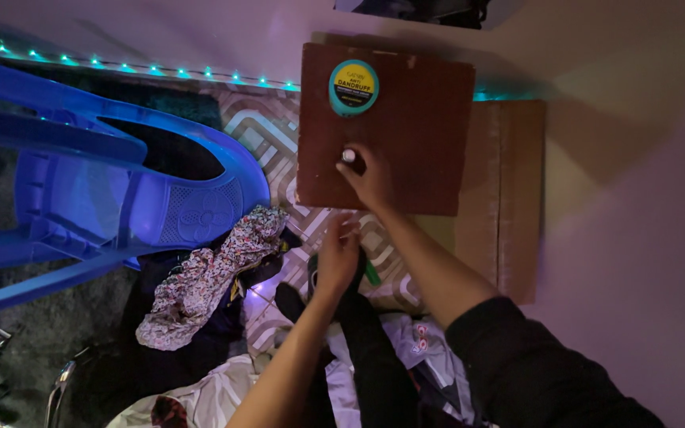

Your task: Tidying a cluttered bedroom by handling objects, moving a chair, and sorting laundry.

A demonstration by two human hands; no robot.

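Setting: dim room lit by a teal light strip [120, 67] along the wall base; patterned floor [279, 150] strewn with clothes.
Right fingers: the fingers [356, 162] of the right hand [370, 181] are pinched together on a small white-capped item [349, 155], resting on the brown square cardboard board [386, 127].
Left fingers: the left hand [336, 257] is curled shut on a dark garment [358, 333]; a green object [372, 273] shows just beside it, kind unclear.
Board load: a round teal-and-yellow tin [353, 87] sits near the board's far edge.
Surroundings: flat tan cardboard sheet [509, 198] under the board; blue plastic chair [105, 182] tipped on its side; floral cloth [208, 277] beside it.
Risk 1: pressure on the board's near edge could tilt it and slide the tin off.
Risk 2: the small item could slip from the pinch and be lost among the clothes in low light.
Risk 3: pulling the garment could drag the board.
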